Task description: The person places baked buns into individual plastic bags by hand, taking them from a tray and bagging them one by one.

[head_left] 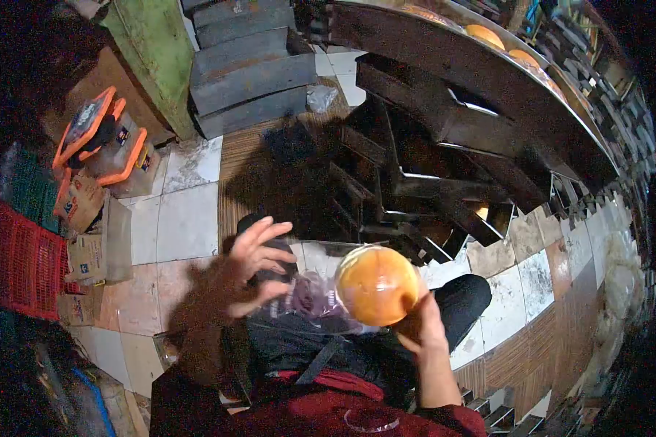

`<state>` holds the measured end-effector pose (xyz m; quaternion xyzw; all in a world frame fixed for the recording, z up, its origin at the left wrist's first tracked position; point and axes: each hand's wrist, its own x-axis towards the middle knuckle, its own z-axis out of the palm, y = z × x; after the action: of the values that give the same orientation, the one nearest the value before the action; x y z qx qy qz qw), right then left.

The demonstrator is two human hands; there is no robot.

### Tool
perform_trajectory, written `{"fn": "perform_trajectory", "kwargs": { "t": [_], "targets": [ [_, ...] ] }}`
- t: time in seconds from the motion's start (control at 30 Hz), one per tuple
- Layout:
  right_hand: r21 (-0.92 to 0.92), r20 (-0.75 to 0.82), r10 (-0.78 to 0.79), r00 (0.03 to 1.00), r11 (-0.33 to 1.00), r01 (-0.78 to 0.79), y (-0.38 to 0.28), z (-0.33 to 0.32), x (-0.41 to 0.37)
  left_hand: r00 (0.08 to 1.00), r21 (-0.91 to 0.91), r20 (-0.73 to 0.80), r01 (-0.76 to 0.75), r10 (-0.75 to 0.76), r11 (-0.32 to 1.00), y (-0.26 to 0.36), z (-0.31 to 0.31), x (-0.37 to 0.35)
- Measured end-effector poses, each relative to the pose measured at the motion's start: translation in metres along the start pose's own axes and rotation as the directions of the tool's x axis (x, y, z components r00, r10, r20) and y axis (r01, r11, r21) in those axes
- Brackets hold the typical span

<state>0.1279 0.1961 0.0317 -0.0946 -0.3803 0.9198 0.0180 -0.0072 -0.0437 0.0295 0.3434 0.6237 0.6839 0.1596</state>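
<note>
A round golden-orange bun sits inside a clear plastic bag above my lap. My right hand holds the bun from its right and lower side, with the fingers partly hidden behind it. The loose part of the bag stretches left from the bun and shows purple print. At that end, my left hand has its fingers spread apart, near the bag's edge. Whether its fingertips touch the film is hard to tell.
Dark metal trays are stacked ahead, with more buns in a long tray behind. Grey trays stand at the upper left. Orange-lidded boxes and a red crate are on the left.
</note>
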Motion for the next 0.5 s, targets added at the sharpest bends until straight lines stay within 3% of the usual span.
{"fn": "perform_trajectory", "kwargs": {
  "t": [0.03, 0.07, 0.13, 0.17, 0.2, 0.23, 0.27, 0.3, 0.33, 0.37, 0.4, 0.47, 0.5],
  "targets": [
    [-0.441, -0.051, -0.017, 0.999, 0.897, -0.007, 0.000, 0.005, 0.004, 0.993, 0.073, 0.076, -0.097, 0.092, 0.993, 0.000, 0.004, 0.002],
    [-0.493, 0.024, -0.092, 0.995, 0.865, 0.092, 0.012, 0.000, 0.005, 0.971, 0.195, 0.149, -0.216, 0.189, 0.957, -0.003, 0.009, 0.006],
    [-0.528, -0.074, -0.037, 0.997, 0.849, -0.007, 0.018, 0.010, 0.007, 0.922, 0.275, 0.078, -0.385, 0.379, 0.881, -0.008, 0.017, 0.015],
    [-0.530, -0.073, -0.036, 0.997, 0.848, -0.008, 0.021, 0.008, 0.005, 0.938, 0.665, -0.053, -0.222, 0.342, 0.713, 0.003, 0.017, 0.012],
    [-0.413, -0.120, -0.142, 0.983, 0.907, 0.080, 0.026, 0.004, 0.004, 0.914, 0.909, -0.189, 0.025, 0.358, 0.416, 0.015, 0.018, 0.008],
    [-0.291, -0.180, -0.238, 0.954, 0.940, 0.179, 0.031, 0.001, 0.003, 0.739, 0.865, -0.403, 0.115, 0.540, 0.488, 0.010, 0.025, 0.005],
    [-0.290, -0.238, -0.359, 0.903, 0.913, 0.287, 0.036, 0.001, 0.002, 0.738, 0.865, -0.402, 0.112, 0.542, 0.489, 0.008, 0.042, -0.002],
    [-0.375, -0.249, -0.453, 0.856, 0.860, 0.346, 0.041, 0.009, 0.001, 0.610, 0.433, -0.738, 0.099, 0.289, 0.896, 0.005, 0.065, -0.009],
    [-0.455, -0.249, -0.543, 0.802, 0.797, 0.398, 0.045, 0.015, -0.001, 0.639, 0.111, -0.764, -0.003, 0.087, 0.994, 0.002, 0.082, -0.007],
    [-0.664, 0.041, -0.630, 0.775, 0.562, 0.492, 0.058, -0.003, 0.000, 0.641, -0.228, -0.759, -0.091, -0.118, 0.969, 0.000, 0.100, -0.006],
    [-0.791, 0.355, -0.596, 0.720, 0.218, 0.571, 0.063, -0.002, -0.006, 0.758, -0.323, -0.644, -0.154, -0.098, 0.934, -0.001, 0.108, -0.004],
    [-0.685, 0.664, -0.303, 0.684, 0.119, 0.719, 0.060, 0.029, -0.002, 0.835, -0.600, -0.509, -0.170, -0.209, 0.782, 0.010, 0.082, 0.019],
    [-0.715, 0.616, -0.335, 0.713, 0.140, 0.685, 0.059, 0.031, 0.001, 0.868, -0.362, -0.493, -0.135, -0.067, 0.922, 0.003, 0.084, 0.019]
  ]
}}
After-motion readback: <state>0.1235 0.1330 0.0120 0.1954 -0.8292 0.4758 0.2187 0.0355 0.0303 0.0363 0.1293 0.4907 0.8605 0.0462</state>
